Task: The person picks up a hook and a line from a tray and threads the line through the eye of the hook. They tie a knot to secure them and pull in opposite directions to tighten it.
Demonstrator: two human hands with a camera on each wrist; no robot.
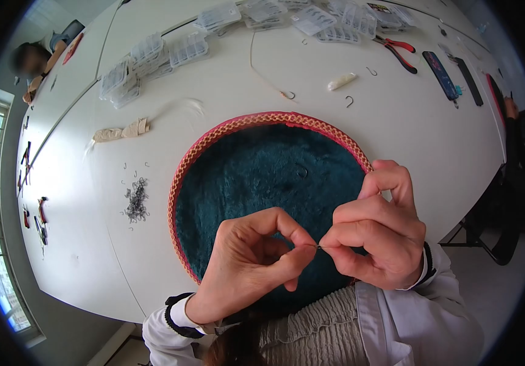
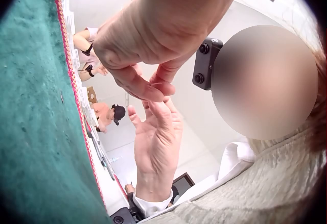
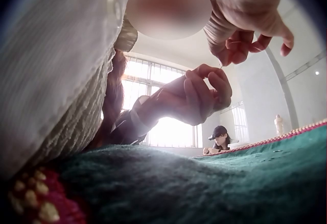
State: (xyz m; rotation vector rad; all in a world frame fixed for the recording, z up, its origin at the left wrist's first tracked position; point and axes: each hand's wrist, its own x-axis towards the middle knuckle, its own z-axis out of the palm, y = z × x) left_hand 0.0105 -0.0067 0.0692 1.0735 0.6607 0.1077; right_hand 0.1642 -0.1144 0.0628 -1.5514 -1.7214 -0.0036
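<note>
Above a round teal plush pad [image 1: 244, 165] with a red-and-gold braided rim, both hands meet fingertip to fingertip. My left hand [image 1: 256, 256] pinches one end of a thin strand [image 1: 319, 246] between thumb and forefinger. The other end is pinched by my right hand [image 1: 378, 238], whose other fingers are curled or spread toward the rim. Only a very short bit of the strand shows between the fingertips; whether a fishhook is on it I cannot tell. A dark hook [image 1: 302, 172] lies on the pad beyond the hands.
Left of the pad lie a pile of small fishhooks [image 1: 136, 201] and a cloth-wrapped bundle [image 1: 122, 131] with pale strands. Beyond are loose hooks [image 1: 350, 101], a white packet [image 1: 342, 81], clear compartment boxes [image 1: 189, 49] and red-handled pliers [image 1: 396, 53]. Other people sit around the table.
</note>
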